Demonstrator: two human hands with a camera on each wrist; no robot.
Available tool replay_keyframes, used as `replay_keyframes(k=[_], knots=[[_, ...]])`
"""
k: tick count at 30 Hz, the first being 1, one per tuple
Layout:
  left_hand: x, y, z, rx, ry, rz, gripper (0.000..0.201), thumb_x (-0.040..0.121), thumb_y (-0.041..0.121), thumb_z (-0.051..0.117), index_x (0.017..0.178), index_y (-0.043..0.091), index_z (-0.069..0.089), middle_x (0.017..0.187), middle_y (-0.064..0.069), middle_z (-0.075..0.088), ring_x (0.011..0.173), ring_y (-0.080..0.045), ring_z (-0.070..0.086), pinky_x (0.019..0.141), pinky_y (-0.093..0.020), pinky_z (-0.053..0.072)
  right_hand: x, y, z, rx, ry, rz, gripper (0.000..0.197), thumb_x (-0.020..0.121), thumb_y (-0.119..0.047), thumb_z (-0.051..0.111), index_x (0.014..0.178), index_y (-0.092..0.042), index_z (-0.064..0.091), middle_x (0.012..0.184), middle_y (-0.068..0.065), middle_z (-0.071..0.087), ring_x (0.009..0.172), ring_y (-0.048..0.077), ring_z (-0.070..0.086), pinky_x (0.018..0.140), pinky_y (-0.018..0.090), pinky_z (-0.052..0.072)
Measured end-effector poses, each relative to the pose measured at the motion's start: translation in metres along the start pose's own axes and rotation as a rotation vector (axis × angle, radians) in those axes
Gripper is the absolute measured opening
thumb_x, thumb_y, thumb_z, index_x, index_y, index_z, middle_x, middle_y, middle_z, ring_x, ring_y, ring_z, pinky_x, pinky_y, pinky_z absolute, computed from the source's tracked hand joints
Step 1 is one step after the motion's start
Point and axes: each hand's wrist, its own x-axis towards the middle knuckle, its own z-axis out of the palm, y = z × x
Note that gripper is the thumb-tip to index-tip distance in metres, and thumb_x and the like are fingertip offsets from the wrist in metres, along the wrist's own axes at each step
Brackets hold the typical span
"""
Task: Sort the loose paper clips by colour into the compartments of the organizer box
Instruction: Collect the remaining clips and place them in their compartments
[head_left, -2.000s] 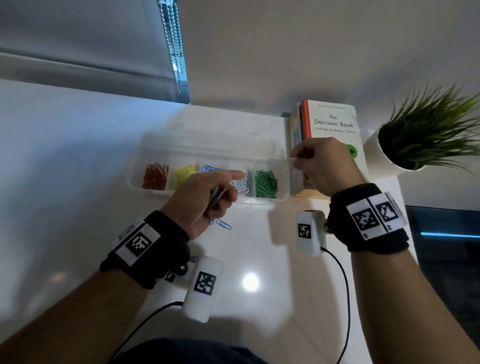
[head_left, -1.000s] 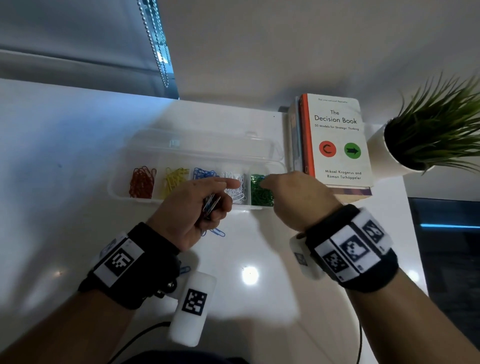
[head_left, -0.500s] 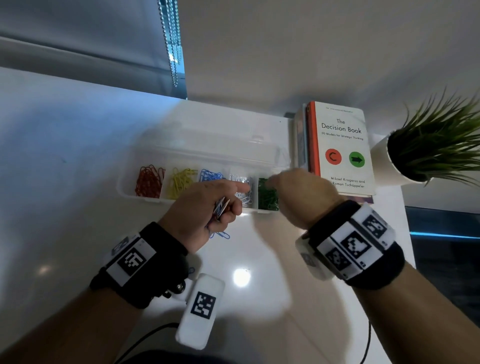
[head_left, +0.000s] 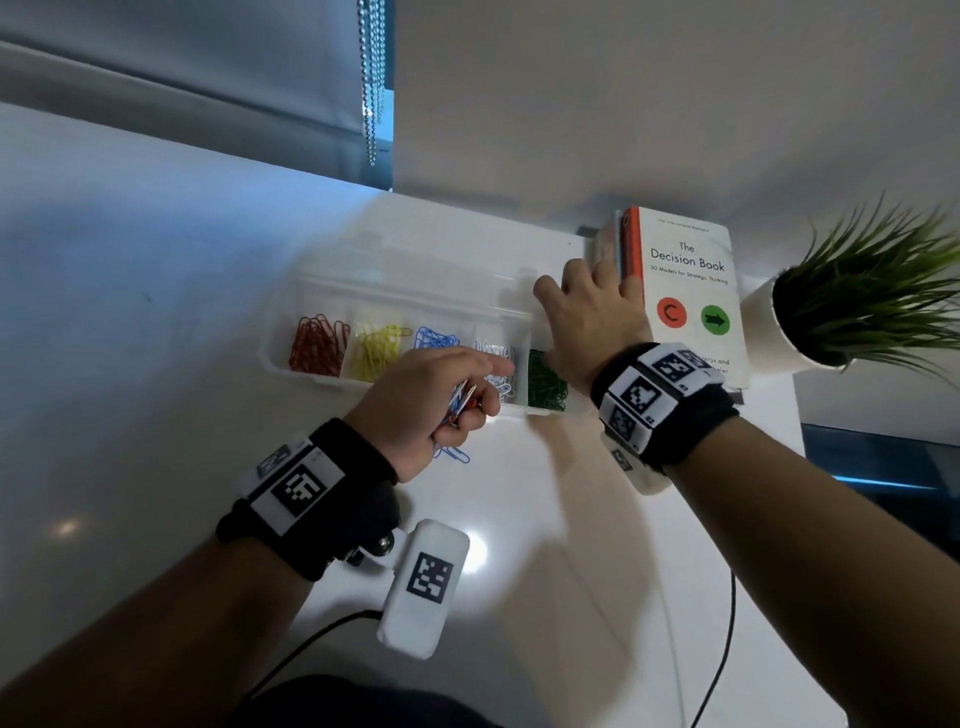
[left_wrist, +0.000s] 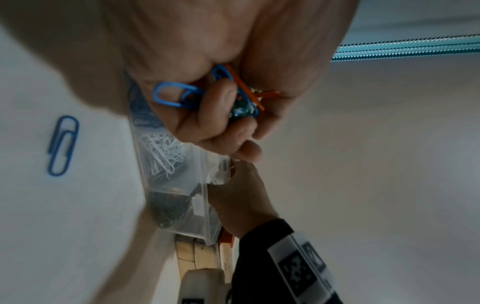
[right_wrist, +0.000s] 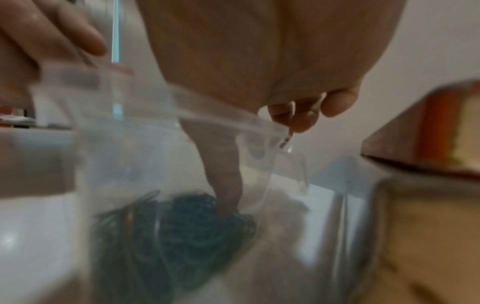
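Observation:
The clear organizer box (head_left: 272, 358) holds red, yellow, blue, white and green clips (head_left: 545, 387), one colour per compartment. My left hand (head_left: 447, 389) hovers at the box's front edge and grips a mixed bunch of clips (left_wrist: 233, 96), blue and orange among them. One blue clip (head_left: 457, 456) lies loose on the table under that hand. My right hand (head_left: 587, 322) covers the box's right end with fingers spread toward the book. One of its digits (right_wrist: 226, 181) points down onto the green clips (right_wrist: 182, 226). I see nothing pinched in it.
A stack of books (head_left: 685, 291) stands right against the box's right end, with a potted plant (head_left: 872, 291) beyond it. A bead chain (head_left: 371, 78) hangs at the back. The box's lid stands open behind the compartments. Cables trail from both wrists.
My right hand went from my left hand's fingertip to the back of the green compartment, and its fingers spread out. The left hand stayed put with its bunch.

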Motion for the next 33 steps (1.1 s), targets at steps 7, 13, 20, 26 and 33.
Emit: replay_keyframes(k=[7,13,20,26,33], knots=[[0.001,0.000,-0.001,0.002,-0.014,-0.007,0.020,0.093,0.011,0.048,0.094,0.003,0.066,0.056,-0.005,0.055,0.041,-0.011,0.037,0.035,-0.015,0.017,0.006,0.003,0.005,0.030,-0.079,-0.034,0.052,0.080,-0.024,0.067,0.124,-0.022,0.039,0.116,0.006,0.053,0.106,0.032,0.051,0.083,0.043,0.038],[0.001,0.000,-0.002,0.004,-0.015,-0.007,0.020,0.093,0.011,0.047,0.094,0.003,0.066,0.055,-0.005,0.055,0.041,-0.011,0.037,0.034,-0.015,0.018,0.006,0.005,0.005,0.058,-0.080,-0.032,0.046,0.082,-0.014,0.061,0.123,-0.019,0.040,0.114,0.008,0.052,0.106,0.032,0.050,0.080,0.040,0.039],[0.001,0.000,-0.001,0.010,-0.013,-0.006,0.020,0.094,0.011,0.046,0.095,0.003,0.065,0.056,-0.005,0.055,0.041,-0.011,0.038,0.034,-0.015,0.018,0.002,0.013,-0.003,0.155,-0.101,-0.003,0.044,0.081,-0.013,0.063,0.121,-0.018,0.044,0.116,0.008,0.051,0.108,0.031,0.047,0.089,0.044,0.038],[0.000,0.000,-0.002,0.016,-0.018,-0.002,0.020,0.094,0.011,0.046,0.096,0.003,0.065,0.057,-0.005,0.055,0.042,-0.011,0.038,0.035,-0.016,0.019,-0.004,0.013,-0.002,0.191,-0.084,0.032,0.040,0.081,-0.018,0.064,0.118,-0.017,0.048,0.115,0.007,0.053,0.107,0.030,0.048,0.090,0.043,0.037],[0.000,0.001,-0.001,0.022,-0.010,0.000,0.020,0.094,0.011,0.046,0.096,0.003,0.065,0.056,-0.004,0.055,0.042,-0.011,0.038,0.036,-0.015,0.018,-0.009,0.004,-0.011,0.155,0.030,0.038,0.036,0.074,-0.008,0.066,0.107,-0.016,0.054,0.106,0.010,0.050,0.097,0.032,0.047,0.081,0.042,0.037]])
